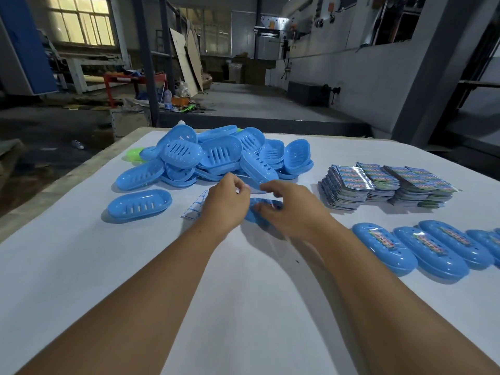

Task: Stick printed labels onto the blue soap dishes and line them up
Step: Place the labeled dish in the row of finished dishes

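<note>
A glossy blue oval dish (pixel 254 212) lies at frame centre under our hands, left (pixel 226 201) pinching something unclear, right (pixel 292 209) curled loosely over its printed label (pixel 273 204).

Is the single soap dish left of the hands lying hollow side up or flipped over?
Hollow side up. The single soap dish shows its rim and drain slots inside the bowl, and carries no label.

I see sky-blue soap dishes (pixel 205 155) on the white table (pixel 243 307), multicoloured printed labels (pixel 387 185) beside them.
</note>
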Motion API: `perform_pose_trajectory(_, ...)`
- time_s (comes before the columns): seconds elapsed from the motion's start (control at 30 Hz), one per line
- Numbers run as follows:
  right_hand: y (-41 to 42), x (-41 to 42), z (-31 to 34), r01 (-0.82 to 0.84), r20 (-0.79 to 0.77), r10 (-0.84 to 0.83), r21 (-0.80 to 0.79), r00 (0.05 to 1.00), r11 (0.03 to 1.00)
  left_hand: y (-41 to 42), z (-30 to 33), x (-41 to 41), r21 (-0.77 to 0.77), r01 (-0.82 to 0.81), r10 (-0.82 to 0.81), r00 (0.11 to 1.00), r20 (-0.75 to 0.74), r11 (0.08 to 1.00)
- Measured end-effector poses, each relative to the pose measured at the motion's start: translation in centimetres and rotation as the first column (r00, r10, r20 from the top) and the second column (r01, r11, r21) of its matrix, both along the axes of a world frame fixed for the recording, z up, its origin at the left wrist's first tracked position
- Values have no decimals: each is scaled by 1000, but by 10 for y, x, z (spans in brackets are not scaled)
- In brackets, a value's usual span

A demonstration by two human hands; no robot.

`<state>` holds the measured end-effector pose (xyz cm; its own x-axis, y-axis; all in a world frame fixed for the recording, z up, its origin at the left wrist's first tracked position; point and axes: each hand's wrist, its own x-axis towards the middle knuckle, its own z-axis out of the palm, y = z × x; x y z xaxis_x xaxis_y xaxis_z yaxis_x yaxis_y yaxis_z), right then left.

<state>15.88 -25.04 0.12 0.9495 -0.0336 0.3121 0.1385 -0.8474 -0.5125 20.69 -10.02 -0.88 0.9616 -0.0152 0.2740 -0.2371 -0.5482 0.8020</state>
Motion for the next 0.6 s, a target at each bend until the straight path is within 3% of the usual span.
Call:
perform_pose_trajectory(0.1, 4, -2, 2, -80, -90, 69, -122, 994, 989, 4, -1, 0, -16, 2, -2, 1000, -17, 1000)
perform_pose_trajectory(0.3, -22, -18, 18, 137, -247, -233, -353, 940, 925, 5, -5, -3, 7, 32, -32, 999, -31, 999)
perform_pose_trajectory(0.6, -57, -45, 43, 196, -390, -354, -390, 850, 900, 5, -6, -4, 46, 49, -49, 999, -3, 998)
